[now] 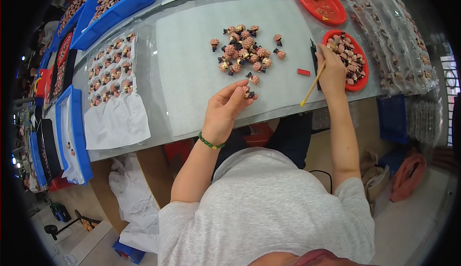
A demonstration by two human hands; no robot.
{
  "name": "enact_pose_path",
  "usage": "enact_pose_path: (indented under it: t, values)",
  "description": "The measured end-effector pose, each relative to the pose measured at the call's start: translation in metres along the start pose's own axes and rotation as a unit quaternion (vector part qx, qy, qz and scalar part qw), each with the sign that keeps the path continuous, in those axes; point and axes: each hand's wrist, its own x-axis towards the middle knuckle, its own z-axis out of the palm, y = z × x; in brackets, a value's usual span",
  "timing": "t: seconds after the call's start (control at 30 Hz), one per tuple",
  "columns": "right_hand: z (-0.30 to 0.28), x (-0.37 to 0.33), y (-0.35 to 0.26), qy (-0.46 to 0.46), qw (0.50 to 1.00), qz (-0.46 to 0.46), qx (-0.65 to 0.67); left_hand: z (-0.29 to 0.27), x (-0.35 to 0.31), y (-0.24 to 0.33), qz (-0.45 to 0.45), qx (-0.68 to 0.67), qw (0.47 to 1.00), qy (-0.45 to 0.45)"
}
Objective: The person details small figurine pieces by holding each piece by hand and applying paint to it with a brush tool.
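Note:
My left hand pinches a small figurine with a pink knobbly head and dark body, just above the near part of the white sheet. Between the fingers of my right hand is a thin yellow stick, slanting down toward me; its upper end is hidden by the hand. Under that hand lie slim black pen-like tools, with a small red block to their left. A heap of similar figurines covers the middle of the sheet, a few lying apart at its sides.
To the right, a red round tray holds many figurines; another red tray lies behind it. Filled clear blister trays stand at far right. On the left are a white tray with rows of figurines and blue bins.

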Motion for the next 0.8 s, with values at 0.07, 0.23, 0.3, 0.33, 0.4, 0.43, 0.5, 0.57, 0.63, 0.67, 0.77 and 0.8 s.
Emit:
enact_pose_path:
  t: [0.07, 0.23, 0.3, 0.33, 0.4, 0.43, 0.5, 0.57, 0.63, 0.67, 0.77, 0.8]
  values:
    - [0.007, 0.009, 0.006, -0.034, 0.999, -0.021, -0.033, 0.0, 0.001, 0.001, 0.0, -0.013, 1.0, -0.007]
    - [0.017, 0.019, 0.009, -0.127, 0.987, 0.0, -0.1, -0.011, 0.003, -0.002, 0.012, -0.019, 1.0, 0.001]
    - [0.016, 0.02, 0.006, -0.128, 0.988, 0.069, -0.053, -0.011, 0.002, -0.001, -0.001, -0.011, 1.0, -0.022]
    - [0.015, 0.02, 0.003, -0.131, 0.988, 0.064, -0.049, -0.012, 0.003, -0.002, 0.002, -0.012, 1.0, -0.016]
    - [0.007, 0.019, -0.001, -0.11, 0.99, 0.084, 0.027, -0.015, 0.006, -0.004, -0.001, -0.027, 0.999, -0.034]
    - [0.002, 0.018, -0.01, -0.101, 0.991, 0.07, 0.047, -0.017, 0.005, -0.003, 0.002, -0.028, 0.999, -0.027]
    - [-0.005, 0.013, -0.024, -0.08, 0.985, 0.05, 0.142, -0.018, 0.004, -0.002, 0.0, -0.032, 0.999, -0.032]
    - [-0.015, 0.004, -0.05, -0.077, 0.947, 0.06, 0.306, -0.018, 0.006, -0.002, 0.0, -0.033, 0.999, -0.031]
    - [-0.019, -0.011, -0.067, -0.124, 0.942, 0.019, 0.312, -0.018, 0.006, -0.002, 0.001, -0.031, 0.999, -0.031]
    - [-0.018, -0.017, -0.075, -0.171, 0.932, -0.025, 0.317, -0.019, 0.005, -0.003, 0.002, -0.037, 0.999, -0.028]
    - [-0.014, -0.031, -0.093, -0.17, 0.942, -0.151, 0.246, -0.017, 0.006, -0.004, 0.002, -0.043, 0.999, -0.031]
    - [-0.01, -0.034, -0.095, -0.169, 0.942, -0.151, 0.247, -0.017, 0.006, -0.004, 0.003, -0.045, 0.999, -0.03]
